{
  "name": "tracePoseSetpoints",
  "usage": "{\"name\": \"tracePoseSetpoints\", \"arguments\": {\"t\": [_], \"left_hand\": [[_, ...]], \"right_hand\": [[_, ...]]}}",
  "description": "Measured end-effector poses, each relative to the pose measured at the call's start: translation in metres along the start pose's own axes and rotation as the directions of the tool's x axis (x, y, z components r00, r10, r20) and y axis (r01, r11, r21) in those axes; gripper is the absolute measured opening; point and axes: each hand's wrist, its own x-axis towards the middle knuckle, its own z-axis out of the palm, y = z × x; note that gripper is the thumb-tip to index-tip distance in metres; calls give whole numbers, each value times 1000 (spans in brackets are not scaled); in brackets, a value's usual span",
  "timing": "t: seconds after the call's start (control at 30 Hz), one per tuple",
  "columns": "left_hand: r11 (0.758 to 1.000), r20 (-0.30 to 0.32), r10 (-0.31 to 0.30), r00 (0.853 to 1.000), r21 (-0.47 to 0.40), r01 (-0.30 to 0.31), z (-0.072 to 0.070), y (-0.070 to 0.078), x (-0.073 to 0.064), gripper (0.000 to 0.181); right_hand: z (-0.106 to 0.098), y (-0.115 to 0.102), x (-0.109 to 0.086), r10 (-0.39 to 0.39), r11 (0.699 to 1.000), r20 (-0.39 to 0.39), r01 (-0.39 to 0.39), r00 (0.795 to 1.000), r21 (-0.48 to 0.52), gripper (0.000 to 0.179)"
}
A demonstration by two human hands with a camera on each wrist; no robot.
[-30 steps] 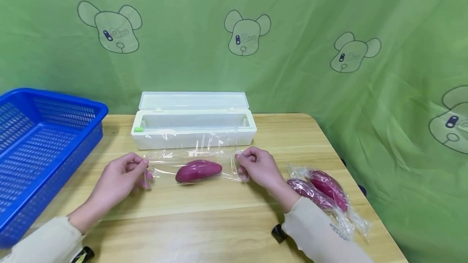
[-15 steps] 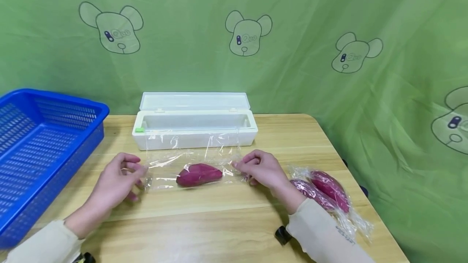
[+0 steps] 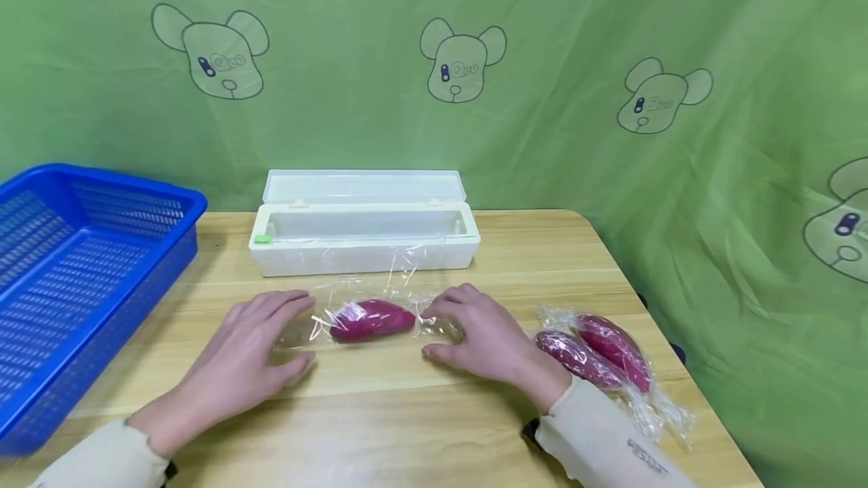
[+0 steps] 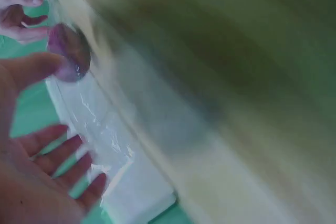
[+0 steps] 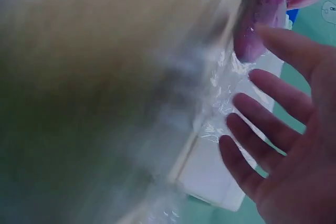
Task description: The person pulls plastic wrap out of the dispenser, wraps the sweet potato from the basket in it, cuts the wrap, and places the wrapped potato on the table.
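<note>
A purple-red sweet potato lies on the table in front of the white cling film box, with clear cling film over it. The film stretches back across the box's front. My left hand is at the film's left end, thumb and fingers spread apart. On the other side, my right hand has its fingertips close to the sweet potato's right tip, thumb and fingers parted. Both wrist views show fingers extended beside the sweet potato, with nothing gripped.
The white cling film box stands with its lid raised, a green slider at its left end. A blue basket is at the left. Two film-wrapped sweet potatoes lie at the right, near the table's edge.
Both hands have let go of the film's ends, spread their fingers and moved inward towards the sweet potato. The film over it now lies looser.
</note>
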Motion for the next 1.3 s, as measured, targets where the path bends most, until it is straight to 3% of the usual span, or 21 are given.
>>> {"name": "tracePoseSetpoints", "arguments": {"t": [0.1,0.23,0.47,0.67,0.77,0.9,1.03,1.13,1.3], "left_hand": [[999,95,-29,995,40,25,6,1,4,77],[999,130,-37,991,21,35,9,-1,6,73],[999,65,-23,998,-35,25,11,-9,4,64],[1000,-7,27,1000,-11,-27,14,-14,1,26],[999,-40,39,998,2,-39,14,-15,0,17],[999,-42,17,999,-44,-18,7,-17,0,13],[988,-12,-13,1000,-154,11,-3,-18,3,17],[979,58,-27,998,-201,39,-6,-18,4,30],[967,163,-75,984,-231,112,-8,-18,3,41]], "right_hand": [[3,2,1,26,1000,97,-26,995,-9,58],[4,5,1,39,999,144,-41,989,11,65],[0,13,5,40,997,121,-47,992,56,69],[1,21,8,-52,998,101,47,994,47,33],[1,23,10,-97,995,74,95,993,34,24],[-1,24,9,-77,994,21,75,997,80,20],[-5,25,8,-34,983,-35,40,999,179,17],[-9,25,8,-48,978,-49,57,998,203,15],[-10,28,7,-82,965,22,74,996,252,23]]}}
